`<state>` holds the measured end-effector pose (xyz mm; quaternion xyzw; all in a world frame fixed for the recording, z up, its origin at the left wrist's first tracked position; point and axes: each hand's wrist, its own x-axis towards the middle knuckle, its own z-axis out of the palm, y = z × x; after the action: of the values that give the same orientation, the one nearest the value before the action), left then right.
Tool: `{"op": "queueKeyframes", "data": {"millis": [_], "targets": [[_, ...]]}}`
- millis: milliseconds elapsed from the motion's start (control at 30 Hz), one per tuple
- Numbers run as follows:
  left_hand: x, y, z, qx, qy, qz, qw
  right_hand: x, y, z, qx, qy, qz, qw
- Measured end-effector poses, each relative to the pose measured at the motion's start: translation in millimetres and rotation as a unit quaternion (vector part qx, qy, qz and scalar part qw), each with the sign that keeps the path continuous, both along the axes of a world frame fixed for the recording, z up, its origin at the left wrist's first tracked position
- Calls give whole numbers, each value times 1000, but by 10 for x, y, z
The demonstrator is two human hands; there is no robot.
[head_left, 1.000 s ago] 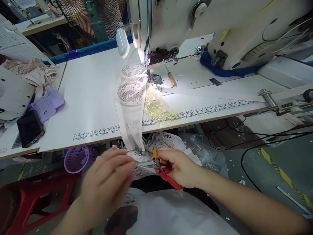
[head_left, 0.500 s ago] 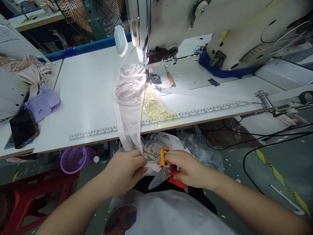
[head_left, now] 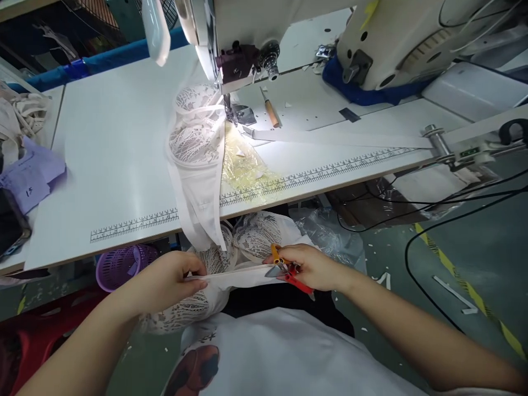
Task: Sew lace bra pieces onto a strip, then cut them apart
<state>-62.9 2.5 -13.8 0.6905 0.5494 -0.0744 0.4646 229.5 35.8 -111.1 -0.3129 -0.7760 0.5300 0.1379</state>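
My left hand (head_left: 175,278) pinches the edge of a white bra band (head_left: 243,276) between thumb and fingers. The band is stretched sideways across my lap toward my right hand (head_left: 311,267). That hand is closed around scissors (head_left: 297,282) with one orange and one red handle; their blades point left, beside the band's right end. Whether its fingers also grip the band I cannot tell. White lace cups (head_left: 259,236) hang below the table edge. Another white lace bra (head_left: 193,143) lies under the sewing machine needle, its straps drooping over the edge.
The sewing machine (head_left: 247,33) stands over the white table (head_left: 111,143), which has a printed ruler (head_left: 330,177) along its front. A wooden-handled awl (head_left: 271,113) and yellow plastic film (head_left: 243,165) lie near the needle. A purple basket (head_left: 119,268) and red stool (head_left: 53,330) are lower left.
My left hand has moved left, away from my right hand, and the band now stretches between them. The scissor blades have swung from down-left to nearly level. The view has shifted right.
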Motion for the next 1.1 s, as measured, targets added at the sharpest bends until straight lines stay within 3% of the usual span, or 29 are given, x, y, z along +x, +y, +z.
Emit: {"op": "queueKeyframes", "data": {"millis": [133, 333, 600, 867, 1100], "targets": [[-1, 37, 34, -45, 17, -3, 999, -96, -29, -93, -13, 9, -2, 1000], [-67, -90, 30, -33, 21, 2, 999, -88, -34, -96, 0, 11, -57, 998], [-146, -351, -32, 25, 24, 4, 999, -6, -125, 34, 55, 35, -122, 990], [-188, -470, -137, 173, 39, -51, 983, 14, -222, 170, 138, 97, -111, 979], [-212, -558, -161, 168, -7, -32, 985, -25, -292, 254, 192, 137, -113, 965]]}}
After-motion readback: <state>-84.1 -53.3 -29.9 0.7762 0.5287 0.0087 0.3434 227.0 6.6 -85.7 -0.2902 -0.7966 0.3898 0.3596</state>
